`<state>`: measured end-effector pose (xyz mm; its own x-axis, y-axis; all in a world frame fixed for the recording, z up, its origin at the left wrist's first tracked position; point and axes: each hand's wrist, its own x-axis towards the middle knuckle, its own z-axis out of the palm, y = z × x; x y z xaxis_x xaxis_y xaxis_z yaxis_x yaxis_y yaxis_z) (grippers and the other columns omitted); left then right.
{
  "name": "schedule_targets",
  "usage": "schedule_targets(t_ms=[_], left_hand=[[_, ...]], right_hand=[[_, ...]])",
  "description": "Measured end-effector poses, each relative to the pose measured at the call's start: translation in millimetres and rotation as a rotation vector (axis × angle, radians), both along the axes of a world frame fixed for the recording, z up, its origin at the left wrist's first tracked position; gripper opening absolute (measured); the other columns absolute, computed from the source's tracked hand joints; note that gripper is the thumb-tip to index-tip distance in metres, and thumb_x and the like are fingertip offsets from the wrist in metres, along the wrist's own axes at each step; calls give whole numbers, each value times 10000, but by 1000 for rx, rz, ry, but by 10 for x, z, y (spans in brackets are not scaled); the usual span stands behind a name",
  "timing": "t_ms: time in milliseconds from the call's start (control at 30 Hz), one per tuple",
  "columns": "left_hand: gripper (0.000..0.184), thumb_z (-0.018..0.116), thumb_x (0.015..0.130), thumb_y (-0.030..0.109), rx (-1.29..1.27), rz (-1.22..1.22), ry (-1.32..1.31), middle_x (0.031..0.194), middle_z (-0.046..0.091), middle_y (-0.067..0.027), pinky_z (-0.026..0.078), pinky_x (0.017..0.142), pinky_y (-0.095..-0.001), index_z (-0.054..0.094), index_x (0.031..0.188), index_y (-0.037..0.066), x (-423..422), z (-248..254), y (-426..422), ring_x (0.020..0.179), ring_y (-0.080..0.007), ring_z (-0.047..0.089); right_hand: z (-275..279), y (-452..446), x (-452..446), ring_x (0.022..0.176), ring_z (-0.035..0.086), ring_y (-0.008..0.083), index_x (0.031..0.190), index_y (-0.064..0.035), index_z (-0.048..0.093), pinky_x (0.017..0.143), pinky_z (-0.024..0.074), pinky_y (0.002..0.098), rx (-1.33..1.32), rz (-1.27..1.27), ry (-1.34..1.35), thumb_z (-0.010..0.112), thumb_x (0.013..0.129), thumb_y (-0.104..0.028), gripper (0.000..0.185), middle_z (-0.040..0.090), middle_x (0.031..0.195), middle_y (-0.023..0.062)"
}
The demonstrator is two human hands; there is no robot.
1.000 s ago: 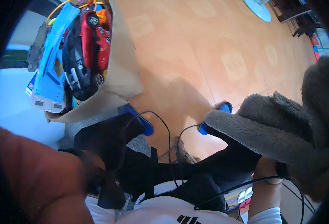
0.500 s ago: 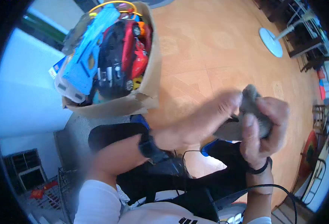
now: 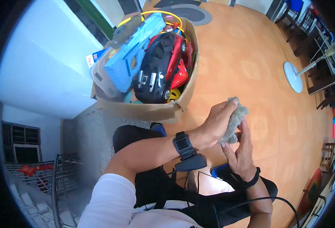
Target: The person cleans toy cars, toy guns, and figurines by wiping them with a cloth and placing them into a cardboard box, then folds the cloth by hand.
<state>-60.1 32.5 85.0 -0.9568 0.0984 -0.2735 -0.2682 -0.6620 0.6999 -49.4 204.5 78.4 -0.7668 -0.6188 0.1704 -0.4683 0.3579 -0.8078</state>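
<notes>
A grey, fuzzy cloth is bunched up in front of me, above the floor. My left hand grips it from the left, with the thumb along its upper end. Close on its right, my right hand has its thumb and fingers around the cloth's lower end. A small dark patch shows between the two hands there; what it is I cannot make out. On my left wrist sits a black strap with a dark box below it, and a black band circles my right wrist.
A cardboard box full of toys stands ahead on the left, with a black-and-red toy car and a blue toy gun on top. A fan's round white base is at the right. A metal rack stands at lower left.
My view has shifted, so the toy box sits further right. Both hands have moved lower and left in view; the cloth has turned, and the right fingers are straighter than before.
</notes>
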Motion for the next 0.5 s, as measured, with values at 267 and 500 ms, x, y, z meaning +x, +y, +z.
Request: schedule_targets(t_ms=[267, 500], left_hand=[[421, 642, 986, 358, -138, -80, 209, 1055, 627, -20, 504, 787, -255, 593, 1245, 31, 133, 294, 4, 934, -83, 579], [594, 574, 946, 89, -518, -154, 536, 1362, 511, -105, 437, 1055, -346, 338, 1480, -25, 149, 383, -112, 1233, -176, 509]], right_hand=[[122, -34, 138, 885, 644, 147, 1234, 35, 542, 769, 526, 295, -90, 70, -668, 686, 930, -132, 376, 664, 1005, 78], [553, 238, 102, 703, 593, 109, 1086, -9, 593, 632, 501, 266, -274, -147, -629, 630, 912, -88, 194, 624, 842, 43]])
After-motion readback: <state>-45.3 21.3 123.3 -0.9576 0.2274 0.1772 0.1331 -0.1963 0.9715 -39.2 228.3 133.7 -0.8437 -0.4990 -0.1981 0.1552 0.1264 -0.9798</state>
